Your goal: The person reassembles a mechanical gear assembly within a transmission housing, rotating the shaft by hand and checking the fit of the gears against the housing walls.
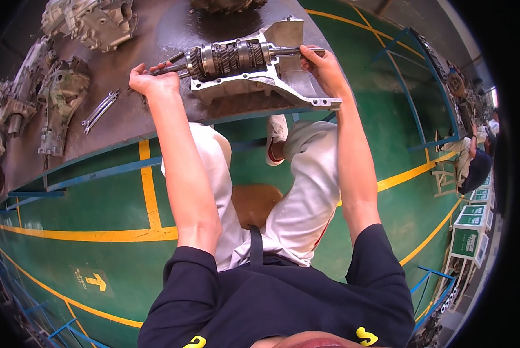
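A gear shaft with several toothed gears and rings lies sideways over an open cast metal gearbox housing near the table's front edge. My left hand is closed round the shaft's left end, palm up; a second thin rod shows just above its fingers. At the right end, my right hand grips the thin bare shaft between thumb and fingers. Whether the gears rest in the housing or are held just above it, I cannot tell.
Two wrenches lie left of my left forearm. Beyond them stand a dirty casting and a larger gearbox casing. The brown metal table ends just before my knees. Another person sits far right.
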The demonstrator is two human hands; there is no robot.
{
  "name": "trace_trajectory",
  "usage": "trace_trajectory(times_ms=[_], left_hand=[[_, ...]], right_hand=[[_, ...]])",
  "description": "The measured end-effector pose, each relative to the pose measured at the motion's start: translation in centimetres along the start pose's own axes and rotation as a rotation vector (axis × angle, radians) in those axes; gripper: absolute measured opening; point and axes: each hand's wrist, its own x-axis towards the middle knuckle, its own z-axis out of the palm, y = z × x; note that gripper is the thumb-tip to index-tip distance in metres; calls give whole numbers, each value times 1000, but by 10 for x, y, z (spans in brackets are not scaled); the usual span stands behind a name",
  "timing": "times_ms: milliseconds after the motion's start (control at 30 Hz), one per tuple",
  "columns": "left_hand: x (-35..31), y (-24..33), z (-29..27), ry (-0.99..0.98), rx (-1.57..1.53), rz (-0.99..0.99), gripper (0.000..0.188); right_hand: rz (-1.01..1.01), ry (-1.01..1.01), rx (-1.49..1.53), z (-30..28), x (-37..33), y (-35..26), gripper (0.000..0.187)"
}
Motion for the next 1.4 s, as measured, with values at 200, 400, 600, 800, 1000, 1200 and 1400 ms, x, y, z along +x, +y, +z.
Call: trace_trajectory(times_ms=[200, 400, 600, 800, 1000, 1200, 1400], left_hand=[[-1, 0, 1, -67, -1, 6, 24], [-4, -4, 1, -45, 2, 51, 21], [16, -8, -4, 67, 71, 15, 15], [18, -18, -2, 153, 114, 12, 15], [10, -22, -3, 57, 304, 37, 18], [-28, -12, -22, -242, 455, -5, 21], [-34, -11, -38, -291, 863, 34, 20]], right_hand=[[-33, -21, -23, -2, 3, -1, 24], [-34, 4, 12, -1, 3, 0, 24], [-20, 15, -20, 8, 1, -4, 22], [107, -85, 71, -7, 6, 2, 18], [150, -48, 53, -3, 7, 1, 17], [43, 60, 49, -2, 7, 4, 25], [8, 137, 48, 0, 9, -1, 33]])
